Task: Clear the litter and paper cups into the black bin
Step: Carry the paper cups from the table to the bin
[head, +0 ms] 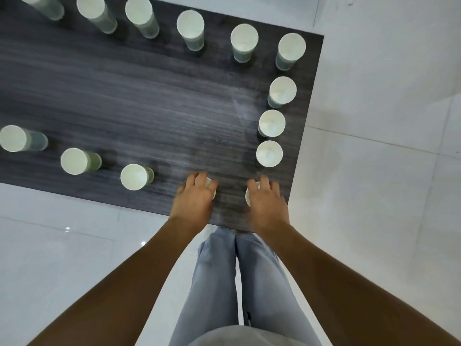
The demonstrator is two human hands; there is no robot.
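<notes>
Head view: our left hand (197, 196) and right hand (265, 201) each curl over a paper cup (209, 182) at the surface's (149, 96) near edge — next we lift both, then find the bin — not in sight.

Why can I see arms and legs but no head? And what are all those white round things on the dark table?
The camera sits on the person's head, looking down, so you see only their arms and blue jeans. The white circles are the open tops of paper cups, like this one, standing around the edge of a dark grey wooden table. The left hand is curled over one small white paper cup, and the right hand over another. No bin shows.
</notes>
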